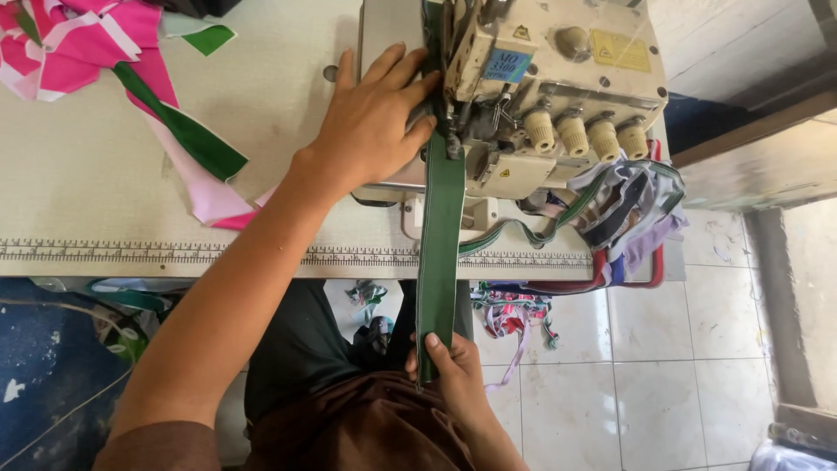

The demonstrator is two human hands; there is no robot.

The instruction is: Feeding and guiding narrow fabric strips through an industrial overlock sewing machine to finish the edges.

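A long dark green fabric strip runs from the needle area of a cream overlock sewing machine down over the table edge. My left hand lies flat on the machine bed, fingers spread, pressing the strip's upper end beside the presser foot. My right hand is below the table near my lap and pinches the strip's lower end, holding it taut.
The pale table has a printed ruler along its front edge. Pink and green fabric pieces lie at the upper left. A bundle of mixed scraps hangs at the machine's right. More scraps lie on the tiled floor.
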